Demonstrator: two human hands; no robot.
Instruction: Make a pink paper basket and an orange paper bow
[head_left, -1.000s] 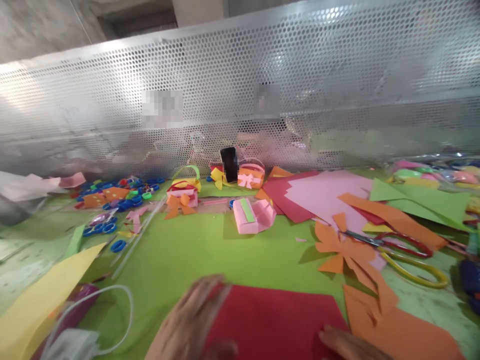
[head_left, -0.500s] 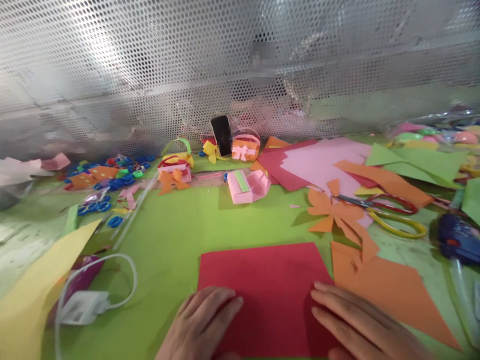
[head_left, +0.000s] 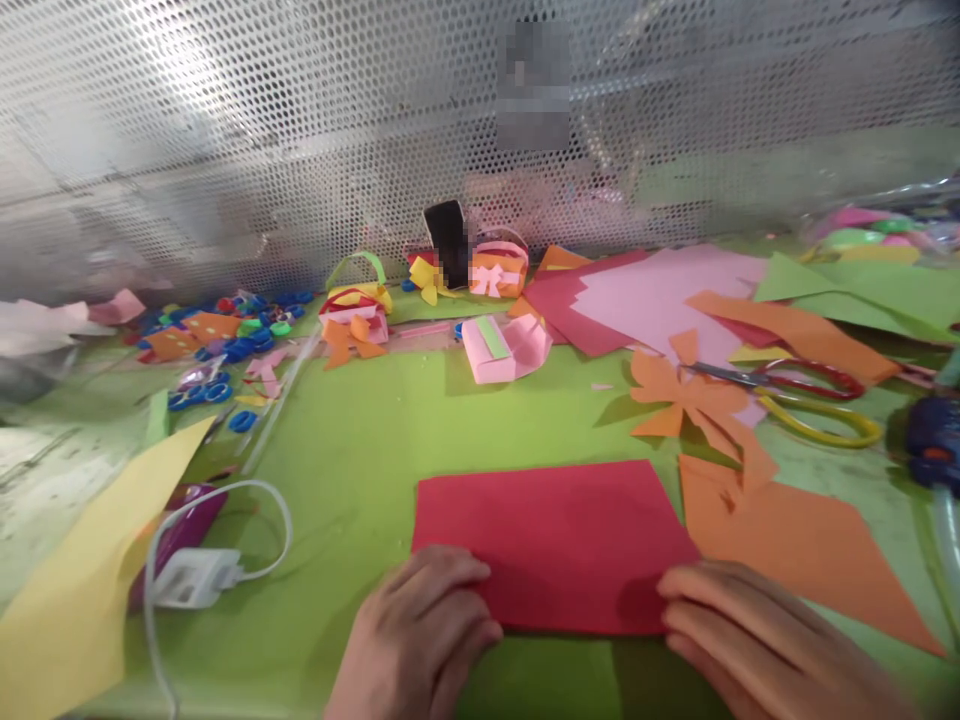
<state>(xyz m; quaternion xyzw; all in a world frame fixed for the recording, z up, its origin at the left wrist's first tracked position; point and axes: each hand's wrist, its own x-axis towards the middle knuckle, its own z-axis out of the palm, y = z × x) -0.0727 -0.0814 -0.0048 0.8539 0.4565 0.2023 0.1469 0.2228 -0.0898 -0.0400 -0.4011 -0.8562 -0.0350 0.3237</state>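
A red craft sheet [head_left: 547, 540] lies in front of me on the green work surface. My left hand [head_left: 424, 625] has its fingers curled over the sheet's near left corner. At the near right corner, my right hand [head_left: 739, 625] grips the edge, its fingers pressed together. Both thumbs are partly hidden. Whether the near edge is folded under, I cannot tell. Beside the right hand is a cut orange sheet [head_left: 817, 545], with an orange flower-like cutout [head_left: 686, 395] above it.
Scissors [head_left: 817, 415] with red and yellow handles lie at right, near a dark blue tool [head_left: 934, 440]. A white charger [head_left: 199, 577] and yellow sheet [head_left: 67, 600] are at left. Small paper-like bags [head_left: 356, 315], a pink box [head_left: 499, 350] and a phone [head_left: 448, 230] stand behind.
The sheet's near edge has come up away from me, so less of its depth shows. Both hands have moved with it to the near corners. The view has tilted slightly down.
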